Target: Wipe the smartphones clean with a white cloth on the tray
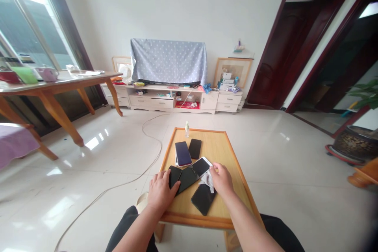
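Observation:
Several phones lie on a small wooden table [230, 157]. My left hand [159, 191] rests flat, fingers spread, on a black phone [174, 175] near the table's front left. My right hand [221, 179] is closed on a crumpled white cloth [207, 180], pressed by the white-edged phone [201, 166]. A dark phone [187, 178] lies between my hands, and another black phone [203, 199] lies under my right wrist. Farther back sit a purple-screened phone [183, 153] and a black one [195, 148].
A small spray bottle [187, 129] stands at the table's far edge. A white cable [147, 134] runs across the tiled floor on the left. A long wooden table [59, 86] stands left, a TV cabinet [174, 100] at the back wall, a plant pot [354, 145] right.

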`<act>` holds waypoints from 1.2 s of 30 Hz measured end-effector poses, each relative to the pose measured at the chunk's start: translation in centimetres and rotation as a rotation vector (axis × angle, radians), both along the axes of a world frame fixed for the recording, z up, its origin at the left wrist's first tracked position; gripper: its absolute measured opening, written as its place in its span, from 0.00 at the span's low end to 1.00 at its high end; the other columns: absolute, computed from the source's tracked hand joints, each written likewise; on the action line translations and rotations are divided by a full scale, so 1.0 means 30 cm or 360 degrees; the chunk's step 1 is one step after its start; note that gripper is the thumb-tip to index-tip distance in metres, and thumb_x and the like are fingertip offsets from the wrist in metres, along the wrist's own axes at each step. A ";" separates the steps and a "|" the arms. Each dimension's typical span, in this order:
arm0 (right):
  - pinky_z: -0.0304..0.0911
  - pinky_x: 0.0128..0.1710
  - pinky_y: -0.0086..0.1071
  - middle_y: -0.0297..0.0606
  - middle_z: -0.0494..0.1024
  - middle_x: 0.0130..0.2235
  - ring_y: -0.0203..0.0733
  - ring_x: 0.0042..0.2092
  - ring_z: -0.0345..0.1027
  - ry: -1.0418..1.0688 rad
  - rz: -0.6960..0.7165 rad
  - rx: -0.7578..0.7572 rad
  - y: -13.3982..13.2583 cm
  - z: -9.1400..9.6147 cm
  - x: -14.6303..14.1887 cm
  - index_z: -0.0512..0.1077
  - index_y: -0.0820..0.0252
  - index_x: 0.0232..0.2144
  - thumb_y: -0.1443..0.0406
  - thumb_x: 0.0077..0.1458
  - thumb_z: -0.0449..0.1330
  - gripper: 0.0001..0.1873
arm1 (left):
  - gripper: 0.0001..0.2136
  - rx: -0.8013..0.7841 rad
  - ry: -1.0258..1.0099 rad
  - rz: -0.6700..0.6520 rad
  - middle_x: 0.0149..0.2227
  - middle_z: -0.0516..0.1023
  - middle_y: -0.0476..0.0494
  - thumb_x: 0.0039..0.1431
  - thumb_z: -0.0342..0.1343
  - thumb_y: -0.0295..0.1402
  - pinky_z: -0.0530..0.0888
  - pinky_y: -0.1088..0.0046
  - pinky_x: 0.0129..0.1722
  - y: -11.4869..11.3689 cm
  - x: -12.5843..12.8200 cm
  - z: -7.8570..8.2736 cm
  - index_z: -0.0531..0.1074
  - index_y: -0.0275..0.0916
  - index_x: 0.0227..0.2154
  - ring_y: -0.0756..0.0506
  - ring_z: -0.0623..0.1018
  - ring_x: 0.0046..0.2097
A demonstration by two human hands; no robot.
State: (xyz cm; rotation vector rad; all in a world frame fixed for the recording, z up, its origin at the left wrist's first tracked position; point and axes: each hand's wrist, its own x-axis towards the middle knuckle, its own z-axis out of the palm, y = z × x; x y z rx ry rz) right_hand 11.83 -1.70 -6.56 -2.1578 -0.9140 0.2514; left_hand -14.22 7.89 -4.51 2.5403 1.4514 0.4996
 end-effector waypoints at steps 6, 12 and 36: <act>0.64 0.43 0.32 0.43 0.79 0.46 0.46 0.44 0.74 -0.0024 -0.0026 0.0015 -0.129 -0.022 0.005 0.76 0.58 0.47 0.54 0.60 0.53 0.21 | 0.30 0.0000 0.0030 0.0038 0.59 0.71 0.36 0.61 0.48 0.56 0.61 0.59 0.57 -0.002 0.005 0.002 0.64 0.41 0.59 0.35 0.68 0.58; 0.64 0.40 0.32 0.42 0.79 0.44 0.45 0.42 0.74 -0.0039 0.0046 0.0077 -0.203 -0.030 -0.034 0.77 0.56 0.46 0.54 0.60 0.51 0.21 | 0.28 0.0003 0.0084 0.0030 0.59 0.71 0.38 0.61 0.50 0.52 0.60 0.60 0.58 0.002 0.000 0.000 0.64 0.43 0.59 0.35 0.67 0.58; 0.66 0.42 0.35 0.43 0.80 0.42 0.46 0.42 0.74 -0.0007 0.0033 0.0362 -0.239 -0.089 -0.055 0.77 0.57 0.41 0.53 0.61 0.51 0.20 | 0.22 -0.0089 -0.0020 0.0229 0.50 0.75 0.36 0.67 0.41 0.47 0.67 0.64 0.51 0.136 0.004 0.024 0.69 0.41 0.54 0.39 0.74 0.52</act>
